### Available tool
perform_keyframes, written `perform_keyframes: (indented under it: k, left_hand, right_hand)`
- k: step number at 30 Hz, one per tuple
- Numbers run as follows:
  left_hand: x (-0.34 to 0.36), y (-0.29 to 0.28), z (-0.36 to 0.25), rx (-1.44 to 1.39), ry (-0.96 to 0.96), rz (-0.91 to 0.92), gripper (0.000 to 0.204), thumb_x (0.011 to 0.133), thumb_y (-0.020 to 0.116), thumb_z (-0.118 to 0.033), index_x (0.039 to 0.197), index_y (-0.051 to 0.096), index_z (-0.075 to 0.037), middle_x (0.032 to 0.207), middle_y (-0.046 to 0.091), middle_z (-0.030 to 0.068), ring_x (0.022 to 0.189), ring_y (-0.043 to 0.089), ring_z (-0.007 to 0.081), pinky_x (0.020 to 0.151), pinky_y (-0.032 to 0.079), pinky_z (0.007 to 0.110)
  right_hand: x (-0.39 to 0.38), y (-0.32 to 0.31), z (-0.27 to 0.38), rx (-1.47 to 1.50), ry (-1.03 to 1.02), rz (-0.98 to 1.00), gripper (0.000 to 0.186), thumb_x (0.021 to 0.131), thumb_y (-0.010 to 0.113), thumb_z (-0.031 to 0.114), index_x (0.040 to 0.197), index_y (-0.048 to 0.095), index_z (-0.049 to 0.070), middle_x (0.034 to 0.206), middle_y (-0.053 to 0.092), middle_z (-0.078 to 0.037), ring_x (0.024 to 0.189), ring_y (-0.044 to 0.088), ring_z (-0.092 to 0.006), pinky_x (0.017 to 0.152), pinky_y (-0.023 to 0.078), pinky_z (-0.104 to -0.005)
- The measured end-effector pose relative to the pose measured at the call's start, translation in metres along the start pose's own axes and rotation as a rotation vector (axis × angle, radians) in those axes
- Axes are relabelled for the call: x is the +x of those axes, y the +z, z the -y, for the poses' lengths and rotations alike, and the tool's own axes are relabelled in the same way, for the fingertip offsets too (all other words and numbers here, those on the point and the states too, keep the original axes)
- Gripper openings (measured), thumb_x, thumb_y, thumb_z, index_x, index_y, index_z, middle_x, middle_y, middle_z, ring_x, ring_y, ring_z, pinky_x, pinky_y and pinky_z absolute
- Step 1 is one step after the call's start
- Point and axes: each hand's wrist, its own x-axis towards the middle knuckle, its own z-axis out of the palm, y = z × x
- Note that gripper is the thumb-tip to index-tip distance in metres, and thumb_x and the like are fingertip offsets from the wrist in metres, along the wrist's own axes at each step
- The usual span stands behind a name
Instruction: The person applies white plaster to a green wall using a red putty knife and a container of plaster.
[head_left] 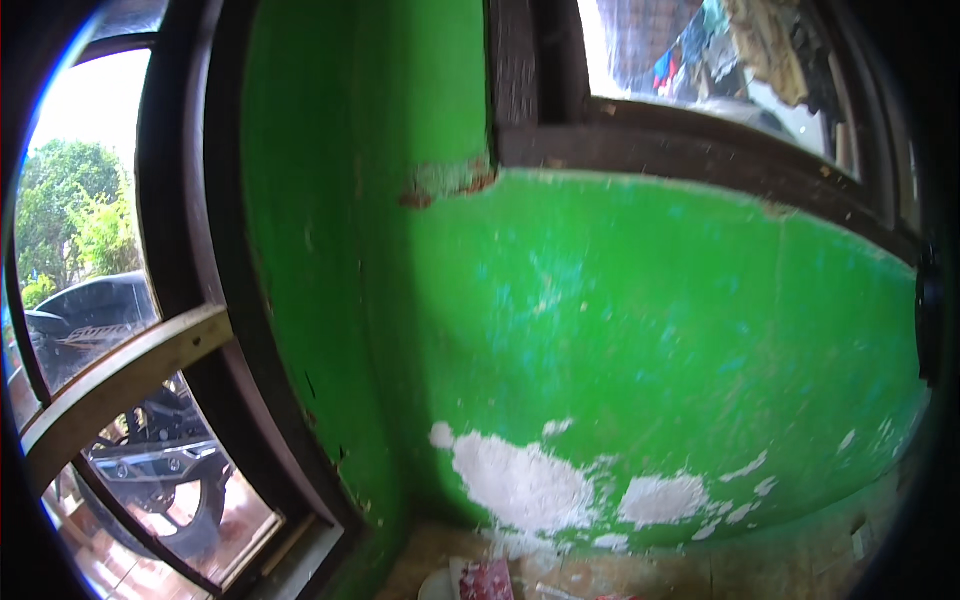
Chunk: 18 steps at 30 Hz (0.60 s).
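Note:
Neither of my hands shows in the head view. Ahead stands a green painted wall (620, 290). Low on it, the paint gives way to a large white patch (520, 485) and a smaller white patch (662, 498), with several flecks around them. On the floor below lies a red piece with white smears (485, 580), cut off by the lower edge, beside a pale rounded thing (436, 586). What these two are I cannot make out.
A dark-framed window (690, 140) sits above the wall. At the left, a wooden bar (130, 375) crosses a dark-framed glazed opening, with a motorcycle (150, 450) and bushes (80, 215) beyond. Brown tiled floor (640, 575) runs along the wall's foot.

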Motion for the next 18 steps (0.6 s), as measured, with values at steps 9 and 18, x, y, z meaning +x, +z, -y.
perform_keyframes:
  k: [9, 18]
  left_hand:
    - [0.026, 0.017, -0.016, 0.670, 0.596, -0.162, 0.030, 0.082, 0.050, -0.033, 0.063, 0.057, -0.012, 0.051, 0.049, 0.0046, 0.043, 0.047, 0.0191, 0.039, 0.037, 0.034]
    - [0.026, 0.012, -0.021, 0.665, 0.689, -0.048, 0.017, 0.085, 0.046, -0.023, 0.075, 0.055, -0.012, 0.056, 0.048, 0.0070, 0.046, 0.045, 0.0221, 0.042, 0.037, 0.037]
  right_hand:
    - [0.066, -0.013, 0.029, 0.494, 0.160, 0.030, 0.021, 0.082, 0.045, 0.023, 0.071, 0.057, 0.010, 0.058, 0.051, -0.005, 0.054, 0.051, -0.0188, 0.049, 0.042, -0.0328]
    - [0.085, 0.003, 0.035, 0.747, 0.286, 0.095, 0.024, 0.083, 0.047, 0.027, 0.071, 0.059, 0.010, 0.059, 0.052, -0.003, 0.054, 0.050, -0.0155, 0.051, 0.041, -0.0300]
